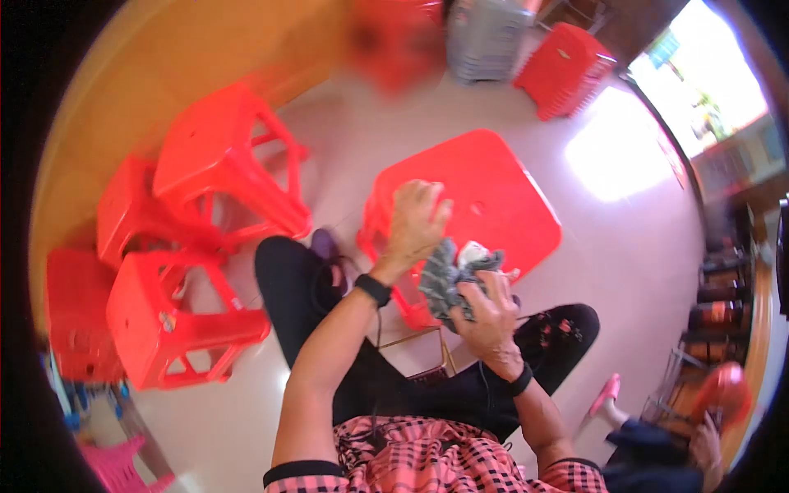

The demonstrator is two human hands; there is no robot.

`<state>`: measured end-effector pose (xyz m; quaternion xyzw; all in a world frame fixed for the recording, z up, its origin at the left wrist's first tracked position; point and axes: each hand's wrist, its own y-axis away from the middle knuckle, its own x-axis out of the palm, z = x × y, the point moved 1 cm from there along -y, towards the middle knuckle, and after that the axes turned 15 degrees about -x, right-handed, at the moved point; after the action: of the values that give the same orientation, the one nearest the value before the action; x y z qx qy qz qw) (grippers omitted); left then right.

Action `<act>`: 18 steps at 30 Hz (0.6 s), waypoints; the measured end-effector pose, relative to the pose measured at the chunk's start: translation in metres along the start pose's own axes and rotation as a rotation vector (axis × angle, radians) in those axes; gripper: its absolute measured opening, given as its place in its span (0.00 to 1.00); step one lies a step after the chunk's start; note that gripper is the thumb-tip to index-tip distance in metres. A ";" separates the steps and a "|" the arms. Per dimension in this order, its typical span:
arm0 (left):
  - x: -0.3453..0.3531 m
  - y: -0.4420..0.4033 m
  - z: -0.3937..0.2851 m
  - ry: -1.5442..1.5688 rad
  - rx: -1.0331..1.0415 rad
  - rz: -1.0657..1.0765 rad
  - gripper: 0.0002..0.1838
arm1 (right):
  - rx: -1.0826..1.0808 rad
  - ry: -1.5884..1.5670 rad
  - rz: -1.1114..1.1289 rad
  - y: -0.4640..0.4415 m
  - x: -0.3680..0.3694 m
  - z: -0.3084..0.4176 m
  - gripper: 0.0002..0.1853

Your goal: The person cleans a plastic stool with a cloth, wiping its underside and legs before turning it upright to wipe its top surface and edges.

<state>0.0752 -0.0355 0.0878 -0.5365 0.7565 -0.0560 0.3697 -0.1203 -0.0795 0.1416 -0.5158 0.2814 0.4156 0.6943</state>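
Observation:
In front of my knees stands a red plastic stool [514,201] with a smooth seat. My right hand [491,316] is closed around a crumpled grey cloth [442,279], at the stool's near edge. A small white patch [472,252] shows at the top of the bunched cloth. My left hand [413,222] is over the left part of the seat, fingers apart and slightly bent, holding nothing visible. Whether its fingertips press on the seat is hard to tell.
Several red stools [209,148] stand at the left by an orange wall. Stacked grey stools [486,41] and stacked red stools [563,70] are at the back. A person's pink shoe [606,394] and hand [705,444] show at lower right, near a red object [727,390].

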 end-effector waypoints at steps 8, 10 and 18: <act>0.000 0.001 0.006 -0.046 -0.027 0.092 0.14 | -0.029 -0.066 -0.049 0.004 0.000 -0.001 0.16; 0.001 0.001 0.008 -0.047 -0.047 0.109 0.14 | -0.021 -0.075 -0.066 0.009 0.006 -0.004 0.16; 0.003 -0.001 -0.002 -0.031 -0.031 0.209 0.14 | -0.011 -0.017 -0.116 0.014 0.002 -0.007 0.16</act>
<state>0.0744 -0.0391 0.0883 -0.4613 0.8032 0.0031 0.3769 -0.1311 -0.0838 0.1309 -0.5313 0.2429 0.3808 0.7168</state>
